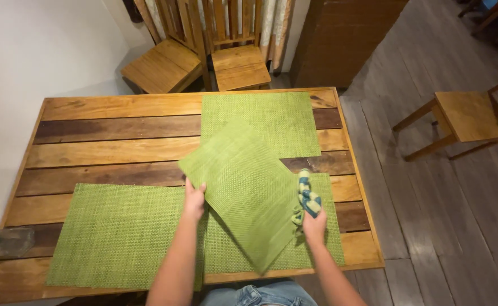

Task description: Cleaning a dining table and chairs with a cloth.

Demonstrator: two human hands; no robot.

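Both hands hold things: the left hand (194,199) pinches the left edge of a tilted green placemat (243,187) lifted over the table (118,148), and the right hand (315,222) closes on a blue-green cloth (308,199). Three other mats already lie flat: far (271,116), near left (118,235), and near right (325,243) under the lifted one, which is not yet put down.

Long plank-topped wooden table (118,107): flat woven green placemat (118,235) near left, second (277,116) far right, third (331,249) near right; tilted mat (243,187) above third. Two slat-backed wooden chairs (237,65) behind; stool (467,116) right.
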